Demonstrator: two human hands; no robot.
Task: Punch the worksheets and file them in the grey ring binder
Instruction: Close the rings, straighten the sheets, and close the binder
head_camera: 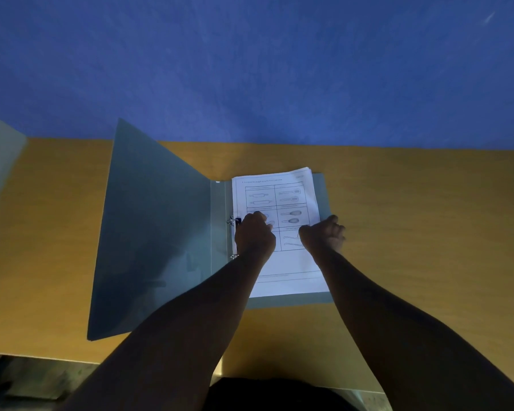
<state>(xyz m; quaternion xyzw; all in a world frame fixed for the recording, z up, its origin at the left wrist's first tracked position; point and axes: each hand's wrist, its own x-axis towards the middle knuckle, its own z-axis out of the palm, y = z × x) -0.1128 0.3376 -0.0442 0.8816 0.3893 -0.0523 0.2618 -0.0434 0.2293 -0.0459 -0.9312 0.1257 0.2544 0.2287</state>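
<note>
binder [161, 232] open on desk [413, 218] | worksheets [288, 271] in it, under both hands | left hand [254, 235] curled by rings [233, 222] | right hand [324, 235] fisted at sheets' right edge; grip unclear

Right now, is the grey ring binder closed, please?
No, the grey ring binder lies open on the table, its front cover raised and the worksheets on its right half.

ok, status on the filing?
Left hand at rings, right hand pressing worksheets. Stack lies in open grey ring binder. Nothing in the way.
</note>
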